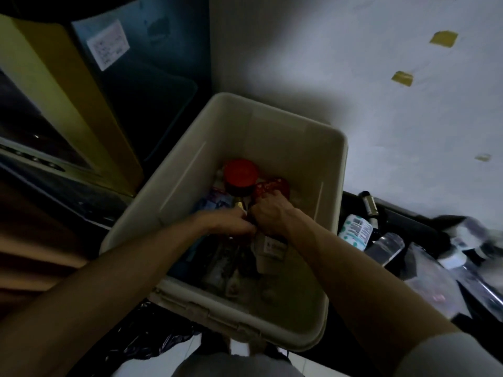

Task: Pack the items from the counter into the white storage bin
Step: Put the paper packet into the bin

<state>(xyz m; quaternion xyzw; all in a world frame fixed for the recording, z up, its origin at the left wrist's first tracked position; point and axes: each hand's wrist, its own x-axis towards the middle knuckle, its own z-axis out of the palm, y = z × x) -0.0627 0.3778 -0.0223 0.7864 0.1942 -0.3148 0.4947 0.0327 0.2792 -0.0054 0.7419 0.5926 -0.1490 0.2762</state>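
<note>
The white storage bin (275, 123) stands open below me, partly filled. Inside it are a jar with a red lid (240, 174), a red patterned packet (269, 187), blue packets (211, 204) and dark pouches (223, 265) near the front wall. Both hands reach down into the bin and meet at its middle. My right hand (269, 216) is closed around the lower end of the red patterned packet. My left hand (234, 221) has its fingers curled against the right hand, and what it grips is hidden. On the dark counter at the right lie a white dotted tube (355, 231) and a clear bottle (386, 247).
A dark bottle (368, 205) and clear plastic bags (432, 284) crowd the counter at the right. A yellow-edged cabinet (62, 85) and a dark teal lid (152, 104) stand left of the bin. A black plastic bag (152, 338) lies on the floor in front.
</note>
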